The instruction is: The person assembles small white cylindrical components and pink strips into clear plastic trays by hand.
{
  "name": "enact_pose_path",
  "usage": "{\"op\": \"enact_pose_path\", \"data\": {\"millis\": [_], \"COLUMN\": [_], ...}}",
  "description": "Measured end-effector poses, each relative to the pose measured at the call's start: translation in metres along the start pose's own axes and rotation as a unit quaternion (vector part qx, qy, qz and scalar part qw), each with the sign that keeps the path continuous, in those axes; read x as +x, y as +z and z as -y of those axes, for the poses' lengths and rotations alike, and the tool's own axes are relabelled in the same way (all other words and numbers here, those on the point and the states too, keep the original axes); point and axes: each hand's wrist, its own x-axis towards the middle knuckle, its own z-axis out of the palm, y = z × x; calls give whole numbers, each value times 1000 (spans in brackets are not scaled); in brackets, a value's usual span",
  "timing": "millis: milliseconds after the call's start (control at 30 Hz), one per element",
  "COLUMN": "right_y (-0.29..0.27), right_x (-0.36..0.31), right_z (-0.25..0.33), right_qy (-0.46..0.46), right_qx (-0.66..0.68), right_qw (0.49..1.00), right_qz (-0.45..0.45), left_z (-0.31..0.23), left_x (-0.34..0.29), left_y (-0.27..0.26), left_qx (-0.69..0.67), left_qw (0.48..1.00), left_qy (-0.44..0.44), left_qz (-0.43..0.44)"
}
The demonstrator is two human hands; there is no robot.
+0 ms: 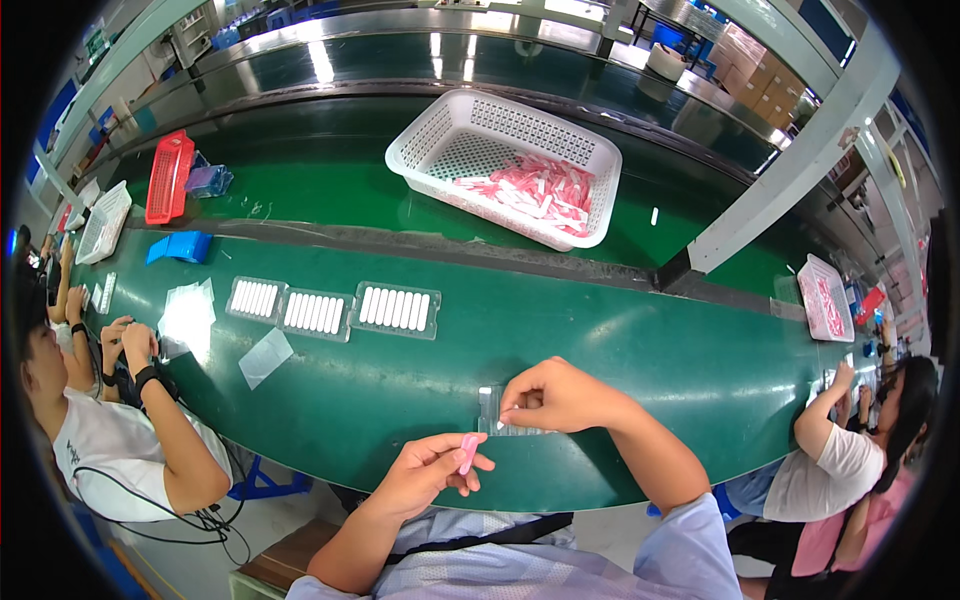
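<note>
Shirt (125, 455), white fabric, worn by a seated co-worker; small dark print on chest, too small to read. Basket (104, 225), white plastic, rectangular. Red basket (168, 178), plastic, long and narrow. Blue container (182, 247), smooth plastic, on the green bench (350, 400), whose surface is smooth and shiny. Film sheets (188, 308), glossy, overlapping; single sheet (266, 358), translucent, four-sided, lying apart. Three clear trays, moulded plastic, in a row: left (253, 298), middle (316, 313), right (396, 309); each bears upright white bars with rounded ends. Left hand (430, 468), raised near the bench's front edge, pinching one pink piece (467, 453), smooth and elongated, between thumb and fingers. Large basket (540, 125), white plastic, perforated, rounded corners; heaped pink-and-white pieces (545, 190) toward its right side. Clear tray (487, 400), on the bench, partly covered by the right hand (560, 398), which pinches a small white piece (502, 424) at the tray. Loose white bar (654, 216), beyond the bench's dark rail. Cartons (770, 85), brown cardboard, stacked; markings too small to read. Small basket (833, 335), white plastic, holding pink pieces (826, 302).
</note>
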Motion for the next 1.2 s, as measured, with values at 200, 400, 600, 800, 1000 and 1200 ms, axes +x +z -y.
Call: {"op": "enact_pose_path", "data": {"millis": [200,400,600,800,1000,1200], "right_y": [24,16,20,30,32,-10], "right_x": [17,13,4,-1,-11,-5], "right_z": [0,8,-15,-11,-11,-18], "right_qy": [-70,8,-91,-163,-167,-73], "right_qx": [-341,-339,-385,-244,-39,139], "right_qw": [922,927,897,923,985,985], "right_qz": [-166,-160,-198,-248,0,-78], "left_z": [1,1,2,1,2,3], "left_x": [1,-3,-3,1,3,2], "left_y": [1,1,0,2,9,4], "left_qx": [-1,-4,-5,-4,18,28], "left_qw": [1000,1000,1000,1000,999,999], "left_qy": [-5,5,7,-5,-23,-5], "left_qz": [-2,-23,-16,-7,36,-28]}}
